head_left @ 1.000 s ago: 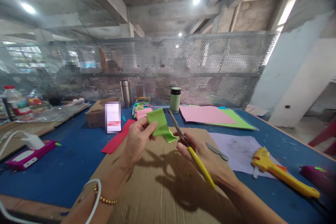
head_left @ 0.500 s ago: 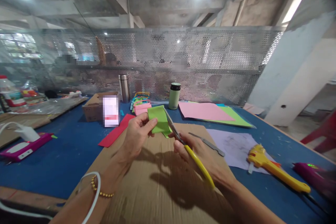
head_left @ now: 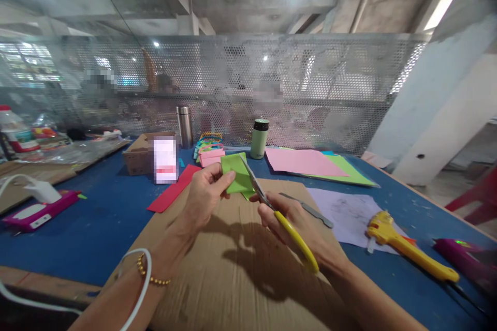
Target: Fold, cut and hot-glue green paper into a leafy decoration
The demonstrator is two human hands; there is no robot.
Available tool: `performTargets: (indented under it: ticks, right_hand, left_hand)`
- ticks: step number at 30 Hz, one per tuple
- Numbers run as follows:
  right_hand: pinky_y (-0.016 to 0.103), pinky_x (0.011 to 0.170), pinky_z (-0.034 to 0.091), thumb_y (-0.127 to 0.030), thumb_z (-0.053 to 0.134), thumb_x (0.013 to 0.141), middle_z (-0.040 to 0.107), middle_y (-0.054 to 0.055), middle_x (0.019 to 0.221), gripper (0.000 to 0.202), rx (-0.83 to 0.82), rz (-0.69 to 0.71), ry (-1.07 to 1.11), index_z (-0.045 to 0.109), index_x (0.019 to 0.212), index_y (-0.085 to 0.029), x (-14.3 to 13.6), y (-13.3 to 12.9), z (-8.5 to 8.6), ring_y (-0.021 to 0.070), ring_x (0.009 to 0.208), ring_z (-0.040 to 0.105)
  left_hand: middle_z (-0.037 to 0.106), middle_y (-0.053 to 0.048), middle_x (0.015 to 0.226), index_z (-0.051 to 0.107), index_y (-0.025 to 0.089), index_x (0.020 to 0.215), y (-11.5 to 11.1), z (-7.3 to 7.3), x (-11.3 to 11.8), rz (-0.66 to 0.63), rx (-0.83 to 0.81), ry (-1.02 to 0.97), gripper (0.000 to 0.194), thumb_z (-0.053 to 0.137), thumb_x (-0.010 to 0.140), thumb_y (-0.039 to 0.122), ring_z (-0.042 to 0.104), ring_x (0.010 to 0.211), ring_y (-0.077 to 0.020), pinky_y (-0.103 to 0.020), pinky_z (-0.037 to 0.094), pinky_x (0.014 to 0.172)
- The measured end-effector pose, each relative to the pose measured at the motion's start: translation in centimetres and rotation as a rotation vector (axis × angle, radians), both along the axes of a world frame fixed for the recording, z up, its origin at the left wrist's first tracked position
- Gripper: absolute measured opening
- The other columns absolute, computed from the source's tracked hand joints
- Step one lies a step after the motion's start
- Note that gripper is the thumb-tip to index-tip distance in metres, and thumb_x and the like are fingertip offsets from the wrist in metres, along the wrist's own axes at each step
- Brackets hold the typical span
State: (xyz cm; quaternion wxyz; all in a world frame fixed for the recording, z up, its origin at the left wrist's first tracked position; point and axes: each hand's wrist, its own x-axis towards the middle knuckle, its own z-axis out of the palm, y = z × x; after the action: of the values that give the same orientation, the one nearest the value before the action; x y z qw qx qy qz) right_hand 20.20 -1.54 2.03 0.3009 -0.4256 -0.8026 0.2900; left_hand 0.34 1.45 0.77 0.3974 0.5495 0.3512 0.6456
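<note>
Red sheet (head_left: 171, 190) flat, no cuts visible. Your left hand (head_left: 205, 190), in front of a pink handled piece (head_left: 212, 156) that looks already formed, pinches the green piece (head_left: 238, 177) above the cardboard (head_left: 205, 279). Scissors (head_left: 290, 227) at its right edge; cut looks underway, unfinished. Your right hand (head_left: 300, 217) grips their handle; cut depth unclear.

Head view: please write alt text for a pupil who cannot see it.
A person's left hand holds green material and the right hand yellow-handled scissors at its edge, above brown cardboard on a blue table. A yellow glue gun lies at right.
</note>
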Motion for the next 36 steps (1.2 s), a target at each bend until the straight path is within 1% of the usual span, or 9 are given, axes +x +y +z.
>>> performTargets:
  ticks: [5,20,28,36]
  right_hand:
    - [0.027,0.055,0.031,-0.051,0.044,0.095,0.048,-0.004,0.062,0.037,-0.007,0.013,0.012,0.055,0.080,-0.019,0.06,0.11,-0.05,0.0119,0.054,0.042]
    - [0.027,0.053,0.028,-0.052,0.046,0.094,0.043,-0.005,0.062,0.036,-0.042,0.015,0.071,0.055,0.081,-0.019,-0.03,0.16,-0.22,0.0109,0.053,0.038]
    - [0.027,0.053,0.029,-0.052,0.047,0.094,0.046,-0.004,0.060,0.037,-0.029,0.012,0.067,0.058,0.082,-0.019,-0.15,0.24,-0.24,0.0112,0.053,0.040]
    - [0.027,0.053,0.028,-0.051,0.046,0.096,0.045,-0.004,0.062,0.039,-0.006,0.017,0.048,0.062,0.085,-0.017,0.16,0.09,-0.17,0.0110,0.054,0.039]
  left_hand:
    - [0.057,0.002,0.062,0.069,0.014,0.073,-0.12,0.06,0.01,-0.001,0.000,-0.002,0.023,0.076,0.077,0.036,0.046,0.053,-0.0082,-0.020,0.038,0.047]
    - [0.057,0.001,0.062,0.070,0.014,0.074,-0.11,0.00,0.00,-0.006,-0.003,-0.003,0.023,0.077,0.077,0.036,0.046,0.053,-0.0083,-0.020,0.039,0.046]
    - [0.057,0.001,0.062,0.068,0.015,0.072,-0.01,-0.01,0.02,-0.003,0.003,0.001,0.024,0.076,0.077,0.037,0.046,0.053,-0.0086,-0.021,0.039,0.047]
    - [0.057,0.001,0.063,0.068,0.015,0.075,0.13,-0.31,-0.12,-0.014,0.008,0.007,0.021,0.074,0.080,0.035,0.046,0.053,-0.0085,-0.021,0.039,0.047]
